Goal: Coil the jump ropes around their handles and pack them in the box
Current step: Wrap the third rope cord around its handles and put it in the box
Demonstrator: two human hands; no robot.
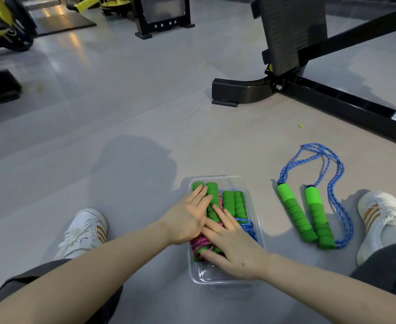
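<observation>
A clear plastic box (225,278) stands on the grey floor between my legs. Inside it lie two coiled jump ropes with green foam handles: one with pink cord (200,242) on the left, one with blue cord (248,226) on the right. My left hand (187,218) lies flat with straight fingers on the pink rope's handles. My right hand (234,244) presses flat on the bundles beside it, its thumb at the near end of the handles. A third rope (309,213) with blue cord lies uncoiled on the floor right of the box.
My white sneakers rest on the floor at the left (84,232) and right (384,218). A black gym machine's base (243,92) and long rail (346,106) cross the floor behind the loose rope. More gym equipment (161,22) stands at the far back.
</observation>
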